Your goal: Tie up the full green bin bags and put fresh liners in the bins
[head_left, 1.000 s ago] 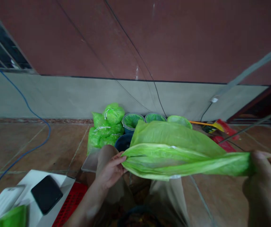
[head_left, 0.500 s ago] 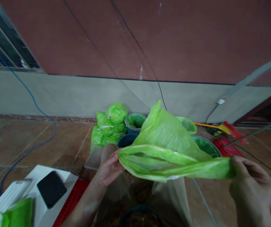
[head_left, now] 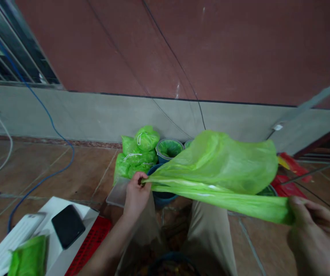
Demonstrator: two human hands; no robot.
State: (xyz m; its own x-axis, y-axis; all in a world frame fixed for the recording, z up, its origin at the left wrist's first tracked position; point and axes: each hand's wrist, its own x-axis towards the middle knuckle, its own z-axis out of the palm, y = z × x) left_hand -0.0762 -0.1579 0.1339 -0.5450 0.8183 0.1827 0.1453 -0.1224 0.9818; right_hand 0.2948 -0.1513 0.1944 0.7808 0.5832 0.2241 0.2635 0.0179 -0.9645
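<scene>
Bag [head_left: 218, 172] now billowed rightward, long axis sideways

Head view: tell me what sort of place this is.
Probably a home or small workshop, perhaps a porch: the tiled floor, two-tone wall and barred window suggest it. Indoors or outdoors, I can't tell.

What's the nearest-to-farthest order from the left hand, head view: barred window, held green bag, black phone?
1. Held green bag: in the left hand, extending right.
2. Black phone: lower left, on the white box.
3. Barred window: upper left.
</scene>
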